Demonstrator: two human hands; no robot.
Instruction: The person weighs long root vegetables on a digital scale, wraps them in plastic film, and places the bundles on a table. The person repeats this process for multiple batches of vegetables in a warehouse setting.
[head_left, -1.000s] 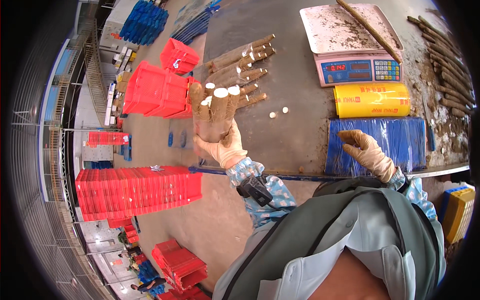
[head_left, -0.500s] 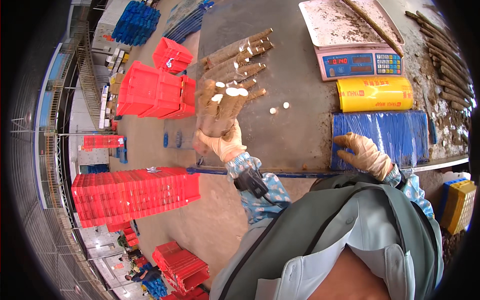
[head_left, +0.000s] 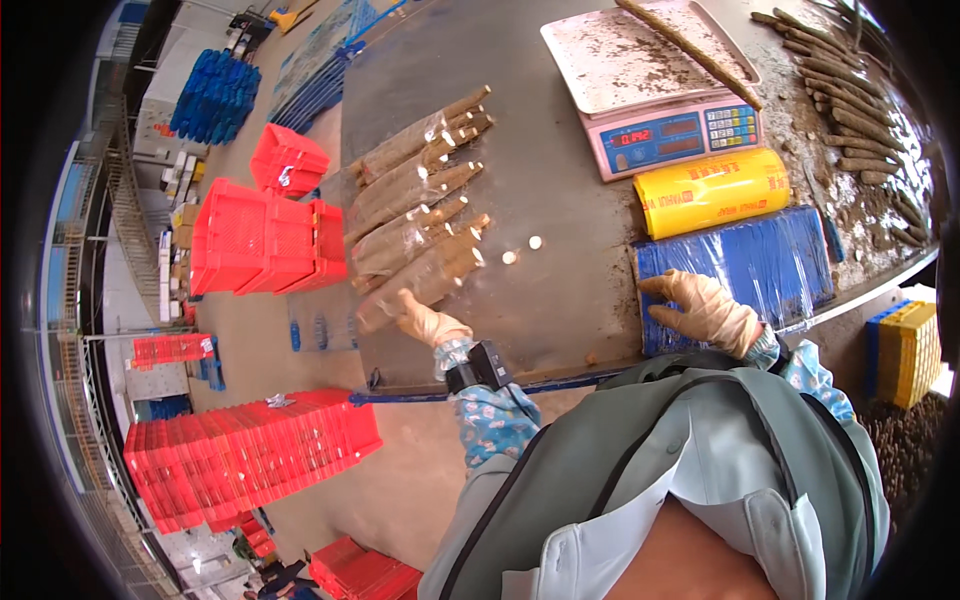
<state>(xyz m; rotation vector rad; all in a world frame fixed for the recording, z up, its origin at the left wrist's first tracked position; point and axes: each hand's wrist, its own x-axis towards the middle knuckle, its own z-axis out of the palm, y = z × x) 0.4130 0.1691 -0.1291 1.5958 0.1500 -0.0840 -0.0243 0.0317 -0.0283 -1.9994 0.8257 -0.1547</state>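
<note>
- Far left: a tall stack of blue items (head_left: 215, 97), make-up too small to tell, and a long row of nested red plastic crates (head_left: 250, 455) are seen on the floor side.
- Left, off the tabletop edge: a group of larger red plastic crates (head_left: 262, 235).
- Left part of the dark grey, smooth tabletop (head_left: 570, 300): clear-film-wrapped bundles of brown, rough-skinned roots with white cut ends (head_left: 415, 198), lying side by side, cut ends pointing up and right.
- Nearest to me: one such film-wrapped root bundle (head_left: 440, 275), lying on the tabletop beside the others.
- My left hand (head_left: 430, 322), in a pale cream glove, touches this bundle's lower side; I cannot tell whether its fingers are closed on the film. A black strapped device (head_left: 480, 367) sits at that wrist.
- Centre: two small white root slices (head_left: 522, 250), just apart.
- Right of centre: a pink scale with a blue keypad panel (head_left: 660, 140); its soil-specked white tray bears one long brown root (head_left: 690, 55) laid diagonally.
- My right hand (head_left: 705, 310), likewise gloved, is open, fingers loosely bent, over a blue, film-covered rectangular block (head_left: 770, 260).
- Beyond that block: a yellow printed film roll (head_left: 712, 192).
- Far right: loose, unwrapped brown roots (head_left: 845, 95), piled on soil-marked tabletop.
</note>
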